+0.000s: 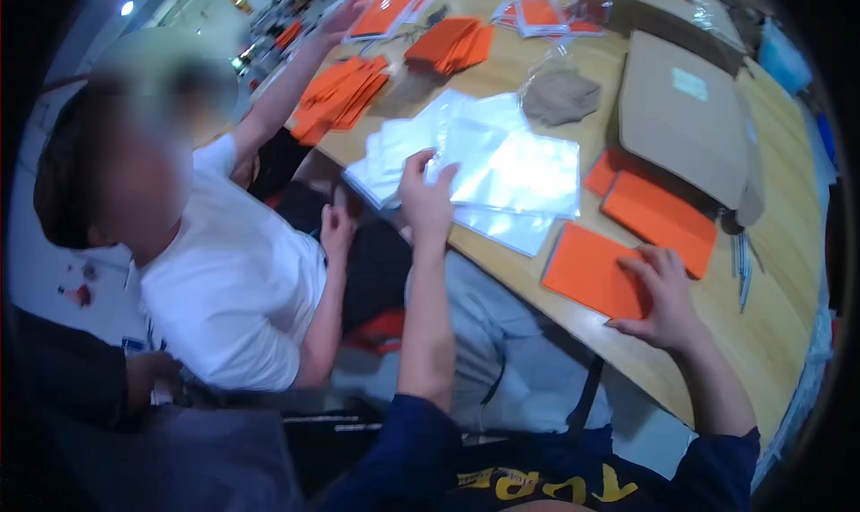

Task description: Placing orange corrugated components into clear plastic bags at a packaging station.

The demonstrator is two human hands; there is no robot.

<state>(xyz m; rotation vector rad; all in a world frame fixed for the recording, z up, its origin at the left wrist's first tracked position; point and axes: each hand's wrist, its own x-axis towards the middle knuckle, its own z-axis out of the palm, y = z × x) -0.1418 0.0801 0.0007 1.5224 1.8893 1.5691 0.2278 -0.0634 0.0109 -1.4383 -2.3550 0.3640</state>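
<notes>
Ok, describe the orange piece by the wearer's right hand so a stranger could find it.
On the wood-grain table, find the cardboard box. Below it in the picture, past other orange pieces, lies a flat orange rectangle. Of these, it is nearest the table's edge, with the wearer's right hand across its right end.

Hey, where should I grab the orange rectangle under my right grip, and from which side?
Probably by its right end, coming from the right: the orange rectangle lies flat, and your right grip is spread across that end, fingers on top, thumb by the near edge.
</notes>
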